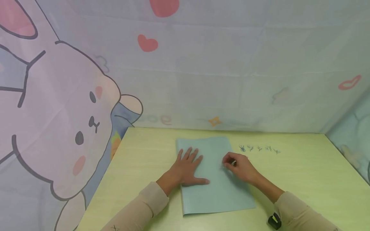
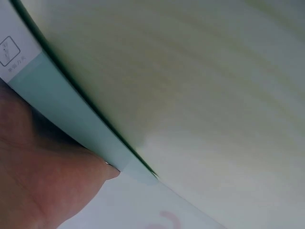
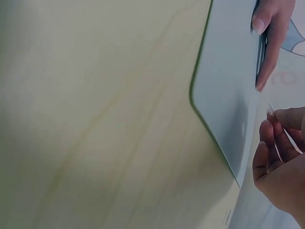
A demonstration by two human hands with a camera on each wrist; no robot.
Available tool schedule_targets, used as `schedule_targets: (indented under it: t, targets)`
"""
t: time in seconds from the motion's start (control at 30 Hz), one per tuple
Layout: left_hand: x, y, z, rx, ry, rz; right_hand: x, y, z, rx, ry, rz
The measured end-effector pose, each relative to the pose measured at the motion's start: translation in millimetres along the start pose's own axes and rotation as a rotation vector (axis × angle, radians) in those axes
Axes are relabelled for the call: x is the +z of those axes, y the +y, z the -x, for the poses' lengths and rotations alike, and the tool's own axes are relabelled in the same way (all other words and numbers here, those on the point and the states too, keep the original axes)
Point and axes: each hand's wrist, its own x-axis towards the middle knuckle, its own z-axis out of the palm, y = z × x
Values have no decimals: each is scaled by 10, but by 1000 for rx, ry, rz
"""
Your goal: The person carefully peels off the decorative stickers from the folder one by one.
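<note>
A pale blue-green folder (image 1: 219, 199) lies on the table, its spine to the left. My left hand (image 1: 186, 168) rests flat on its cover, fingers spread and thumb out to the right. Over the folder's right half, my right hand (image 1: 238, 165) pinches a tiny, thin, pointed thing (image 3: 270, 108) between thumb and forefinger; I cannot tell what kind it is. The other fingers of that hand are curled. In the left wrist view the folder's spine (image 2: 76, 100) shows a white label (image 2: 16, 45) with small print.
Several small dark wiry pieces (image 1: 259, 148) lie in a row right of the folder's top. The yellow-green table (image 1: 312, 170) ends at a printed cloth backdrop (image 1: 202, 80) behind and on both sides. A black device (image 1: 274, 221) sits at the right cuff.
</note>
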Motion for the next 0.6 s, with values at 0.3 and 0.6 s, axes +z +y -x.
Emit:
schedule_targets:
  t: [0.3, 0.6]
  targets:
    - [17, -8, 4, 6, 11, 21, -144, 116, 45, 4, 51, 10]
    - [54, -21, -16, 9, 15, 20, -401, 333, 87, 91, 89, -13]
